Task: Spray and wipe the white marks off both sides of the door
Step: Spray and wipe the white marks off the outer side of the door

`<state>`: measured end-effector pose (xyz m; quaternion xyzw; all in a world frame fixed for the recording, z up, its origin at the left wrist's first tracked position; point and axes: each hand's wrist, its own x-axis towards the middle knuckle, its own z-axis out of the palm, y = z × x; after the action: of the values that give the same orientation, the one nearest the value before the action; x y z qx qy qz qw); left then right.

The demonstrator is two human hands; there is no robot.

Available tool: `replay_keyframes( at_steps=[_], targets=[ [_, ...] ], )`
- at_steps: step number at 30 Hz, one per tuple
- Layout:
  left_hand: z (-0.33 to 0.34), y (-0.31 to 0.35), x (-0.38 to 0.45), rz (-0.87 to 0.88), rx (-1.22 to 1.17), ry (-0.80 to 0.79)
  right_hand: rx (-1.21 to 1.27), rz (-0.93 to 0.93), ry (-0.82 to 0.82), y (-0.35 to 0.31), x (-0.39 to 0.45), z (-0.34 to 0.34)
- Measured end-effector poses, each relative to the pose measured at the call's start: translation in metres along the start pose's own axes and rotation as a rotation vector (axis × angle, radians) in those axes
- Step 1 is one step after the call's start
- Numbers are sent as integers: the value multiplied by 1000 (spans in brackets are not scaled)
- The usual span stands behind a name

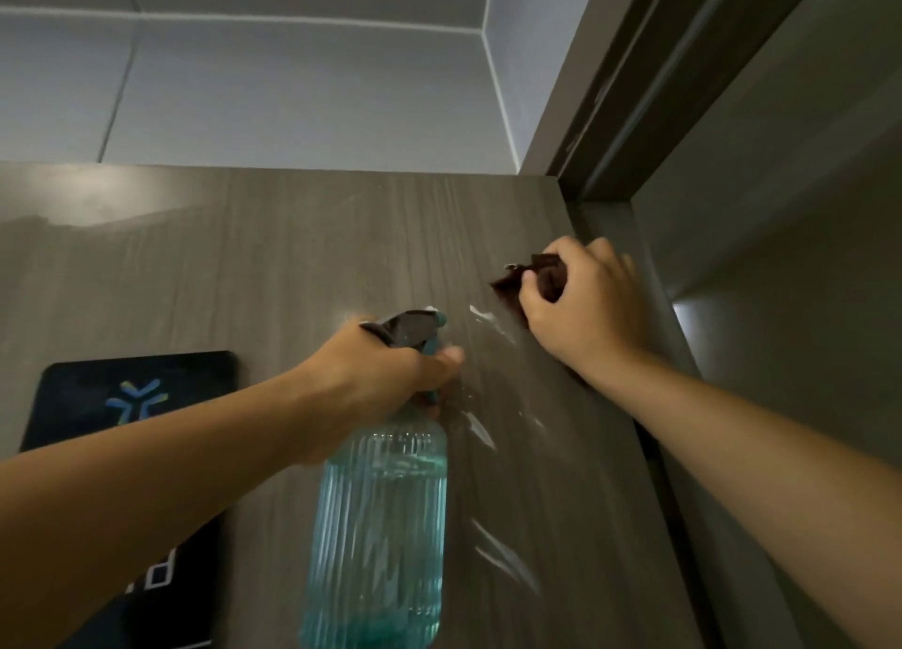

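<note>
A grey wood-grain door [273, 268] fills the middle of the view, seen from below its top edge. White marks [483, 314] streak its right part, with more lower down near the bottle. My left hand [385, 380] grips the neck and trigger of a clear blue spray bottle [380, 526], its nozzle pointing at the door. My right hand [581, 307] holds a dark brown cloth [546, 277] bunched against the door near its right edge, just above the upper marks.
A black sign [122, 404] with a coloured logo is fixed to the door at the left. The dark door frame [649, 111] rises at the right, with a grey wall beyond it. White ceiling panels lie above.
</note>
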<state>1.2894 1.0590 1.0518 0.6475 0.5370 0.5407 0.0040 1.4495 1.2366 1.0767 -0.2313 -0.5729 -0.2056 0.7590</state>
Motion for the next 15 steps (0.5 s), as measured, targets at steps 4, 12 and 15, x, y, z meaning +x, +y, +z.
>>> replay_keyframes(
  at_steps=[4,12,15],
  targets=[
    [-15,5,-2,-11,4,17,-17,-40,-40,-6,19,6],
    [-99,-15,3,-76,52,32,-74,-272,-171,-40,52,20],
    [-131,-39,5,-158,-61,105,-13,-411,-239,-41,20,7]
  ],
)
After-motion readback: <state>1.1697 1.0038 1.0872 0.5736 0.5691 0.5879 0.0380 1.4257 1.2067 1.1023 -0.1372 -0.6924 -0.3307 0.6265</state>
